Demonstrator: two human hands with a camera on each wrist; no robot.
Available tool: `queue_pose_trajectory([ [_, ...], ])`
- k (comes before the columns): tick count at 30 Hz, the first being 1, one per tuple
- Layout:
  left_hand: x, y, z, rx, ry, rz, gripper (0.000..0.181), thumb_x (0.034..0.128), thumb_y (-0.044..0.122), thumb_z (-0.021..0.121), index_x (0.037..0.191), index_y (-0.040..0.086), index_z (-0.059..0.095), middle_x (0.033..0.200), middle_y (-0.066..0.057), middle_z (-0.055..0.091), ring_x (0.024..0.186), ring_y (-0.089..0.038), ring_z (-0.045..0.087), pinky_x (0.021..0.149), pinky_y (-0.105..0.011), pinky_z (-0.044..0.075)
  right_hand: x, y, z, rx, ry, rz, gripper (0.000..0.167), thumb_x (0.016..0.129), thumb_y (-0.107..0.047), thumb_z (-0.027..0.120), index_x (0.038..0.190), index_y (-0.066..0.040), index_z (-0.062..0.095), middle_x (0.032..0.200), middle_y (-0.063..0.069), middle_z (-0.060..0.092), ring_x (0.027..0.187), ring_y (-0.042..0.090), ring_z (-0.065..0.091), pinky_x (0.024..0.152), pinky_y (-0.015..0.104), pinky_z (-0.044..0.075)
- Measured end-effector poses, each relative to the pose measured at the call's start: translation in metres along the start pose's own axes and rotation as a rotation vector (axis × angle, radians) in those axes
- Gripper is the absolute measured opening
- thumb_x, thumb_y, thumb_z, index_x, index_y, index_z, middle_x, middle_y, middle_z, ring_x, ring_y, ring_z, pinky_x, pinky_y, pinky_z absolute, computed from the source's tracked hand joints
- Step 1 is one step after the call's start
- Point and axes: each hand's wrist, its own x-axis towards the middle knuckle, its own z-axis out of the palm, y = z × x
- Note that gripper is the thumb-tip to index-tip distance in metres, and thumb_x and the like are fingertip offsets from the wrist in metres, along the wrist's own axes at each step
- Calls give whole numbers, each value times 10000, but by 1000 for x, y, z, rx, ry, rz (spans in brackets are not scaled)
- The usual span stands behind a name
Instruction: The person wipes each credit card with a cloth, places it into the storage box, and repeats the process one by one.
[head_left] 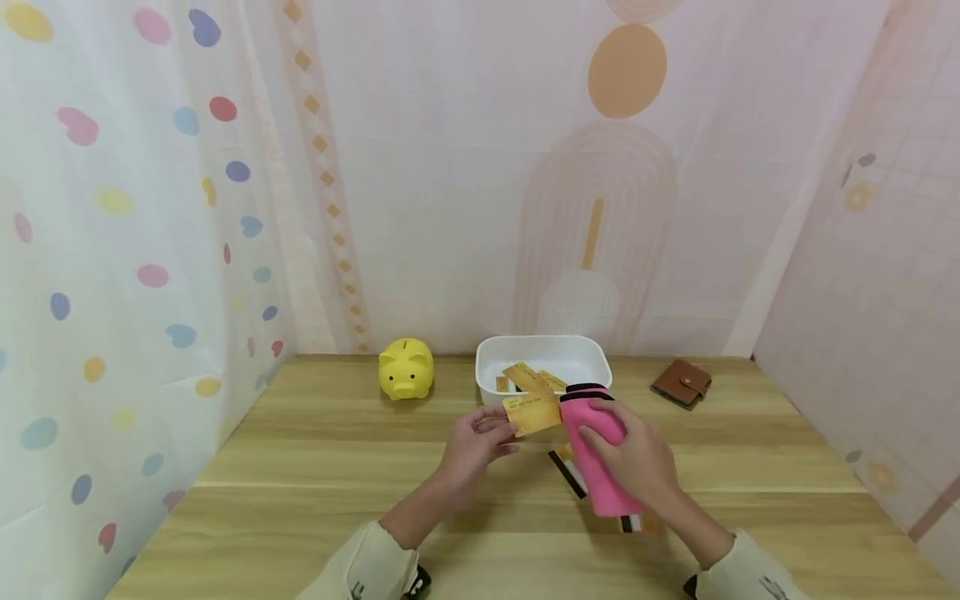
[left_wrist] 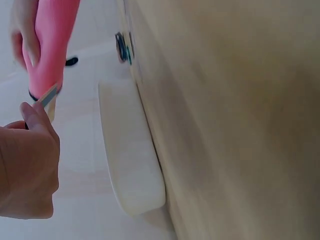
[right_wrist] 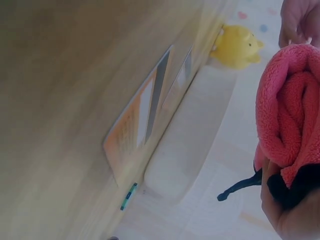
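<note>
My left hand (head_left: 476, 450) pinches a gold bank card (head_left: 536, 415) by its left edge, in front of a white box (head_left: 602, 367). My right hand (head_left: 636, 457) grips a rolled pink fleecy cloth (head_left: 588, 450) with black trim, its trimmed end beside the card. In the right wrist view the cloth's rolled layers (right_wrist: 299, 107) show, and a black strap (right_wrist: 239, 188) hangs from it. Several gold cards (head_left: 553, 381) lie in the box. Beneath the cloth, a card with a black stripe (head_left: 567, 475) and another striped card (head_left: 628, 524) lie on the table, partly hidden.
A yellow piggy bank (head_left: 406, 369) stands left of the box on the wooden table (head_left: 322, 467). To the box's right lies a brown wallet (head_left: 681, 384). Patterned curtains (head_left: 442, 183) enclose the table at the back and both sides.
</note>
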Motion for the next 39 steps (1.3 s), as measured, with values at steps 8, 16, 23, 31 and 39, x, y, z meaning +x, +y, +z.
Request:
queue_pose_trajectory([
  [8,32,5,-8,-29,60,18,260,953,-33,606,1178,-120,510,916,-123,710,808,-168,713,790,-303,600,-11,-2,-10,84,-41,77,433,858,-424,771,1238,-243,672,731,65,626,474,120,525,401,280,451],
  [16,55,-2,-14,-96,118,-17,243,956,-30,610,1162,-118,517,926,-145,674,815,-156,713,795,-252,589,-23,-10,-18,141,-18,79,413,847,-414,784,1214,-257,684,856,107,685,517,115,560,417,285,480],
  [23,63,-5,-14,-129,120,-56,213,963,-31,601,1145,-101,516,974,-157,651,845,-160,709,770,-202,578,-29,-15,-22,177,-2,81,398,836,-397,799,1195,-262,693,913,122,700,531,113,579,424,284,493],
  [31,68,-7,-21,-169,164,-74,243,955,-83,577,1181,-143,508,977,-185,641,810,-159,713,800,-221,578,-31,-15,-22,194,-19,106,405,827,-401,806,1193,-266,698,901,103,699,537,120,582,435,289,501],
  [39,69,-6,-30,-140,144,-101,375,1019,26,532,1336,-147,434,1097,-230,671,890,-161,710,868,-245,562,-30,-15,-18,218,-45,88,407,836,-373,805,1203,-236,695,878,96,691,538,119,586,432,286,506],
])
